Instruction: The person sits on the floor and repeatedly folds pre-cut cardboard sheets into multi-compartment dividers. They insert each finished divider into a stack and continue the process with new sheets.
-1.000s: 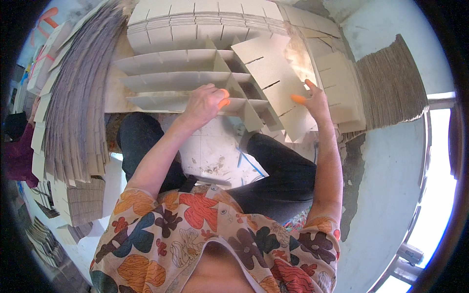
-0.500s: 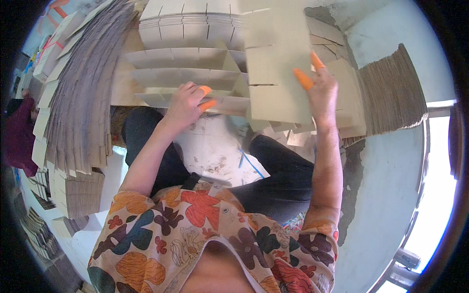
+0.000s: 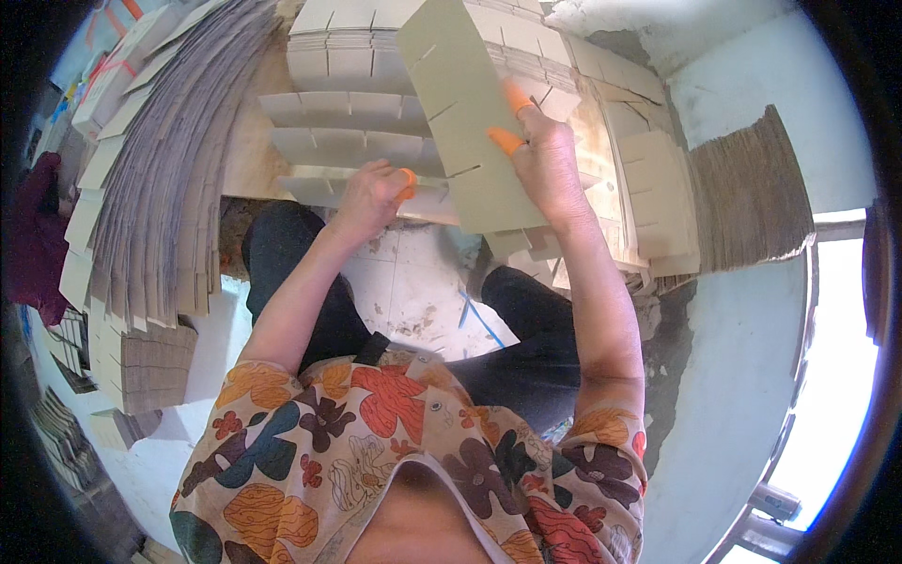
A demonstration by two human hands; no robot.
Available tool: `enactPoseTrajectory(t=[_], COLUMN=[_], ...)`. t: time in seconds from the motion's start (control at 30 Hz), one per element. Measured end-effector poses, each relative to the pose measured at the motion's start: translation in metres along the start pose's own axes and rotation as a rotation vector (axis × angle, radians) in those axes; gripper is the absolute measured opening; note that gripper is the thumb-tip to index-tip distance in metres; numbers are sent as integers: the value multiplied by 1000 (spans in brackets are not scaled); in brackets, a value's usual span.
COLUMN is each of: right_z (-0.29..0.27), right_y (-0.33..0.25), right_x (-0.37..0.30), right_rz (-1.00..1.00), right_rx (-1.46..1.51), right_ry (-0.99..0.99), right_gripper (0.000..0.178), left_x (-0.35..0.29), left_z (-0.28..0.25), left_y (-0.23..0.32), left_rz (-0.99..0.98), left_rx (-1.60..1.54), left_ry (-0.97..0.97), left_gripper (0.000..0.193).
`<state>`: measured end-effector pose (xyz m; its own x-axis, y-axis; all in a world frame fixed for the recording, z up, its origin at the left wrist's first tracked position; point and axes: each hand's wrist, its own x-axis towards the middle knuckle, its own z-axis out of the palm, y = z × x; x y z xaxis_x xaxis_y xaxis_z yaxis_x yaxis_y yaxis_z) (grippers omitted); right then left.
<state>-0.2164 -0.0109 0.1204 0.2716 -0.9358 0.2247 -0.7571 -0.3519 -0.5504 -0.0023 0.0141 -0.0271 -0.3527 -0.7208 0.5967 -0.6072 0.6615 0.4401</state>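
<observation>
My right hand (image 3: 548,167), with orange finger covers on thumb and forefinger, grips the right edge of a slotted cardboard divider strip (image 3: 465,122). That strip is tilted, its far end leaning left, over the right ends of several standing strips. Closed in a pinch, my left hand (image 3: 372,201) is at the nearest standing cardboard strip (image 3: 315,190); it too wears orange covers. Behind this one, further slotted strips (image 3: 348,148) stand on edge in parallel rows. The held strip hides where it meets their right ends.
A stack of slotted strips (image 3: 338,66) lies behind the rows. Tall fanned cardboard stacks stand at left (image 3: 169,169) and right (image 3: 756,193). Loose strips (image 3: 653,188) lie beside the right stack. My knees flank the white tiled floor (image 3: 395,291). A person in dark red clothing (image 3: 38,244) is at far left.
My right hand has moved left with the cardboard strip, which has gone from nearly upright to leaning left. My left hand has shifted slightly right, staying at the nearest strip.
</observation>
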Motion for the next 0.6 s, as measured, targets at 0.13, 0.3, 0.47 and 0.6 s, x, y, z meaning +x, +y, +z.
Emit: enactPoseTrajectory(t=[0.13, 0.3, 0.47, 0.6], right_z=[18, 25, 21, 52], right_y=[16, 15, 11, 49], right_x=[2, 6, 7, 8], right_rz=[-79, -8, -84, -71], right_rx=[45, 58, 57, 249], right_ry=[14, -122, -76, -104], right_gripper=[46, 50, 51, 50], left_x=[2, 2, 3, 5], left_z=[1, 4, 1, 4], left_y=[2, 0, 0, 1], left_rz=[-28, -24, -60, -27], left_rx=[5, -6, 23, -16], left_ry=[-33, -3, -56, -52], left_gripper=[17, 17, 16, 15])
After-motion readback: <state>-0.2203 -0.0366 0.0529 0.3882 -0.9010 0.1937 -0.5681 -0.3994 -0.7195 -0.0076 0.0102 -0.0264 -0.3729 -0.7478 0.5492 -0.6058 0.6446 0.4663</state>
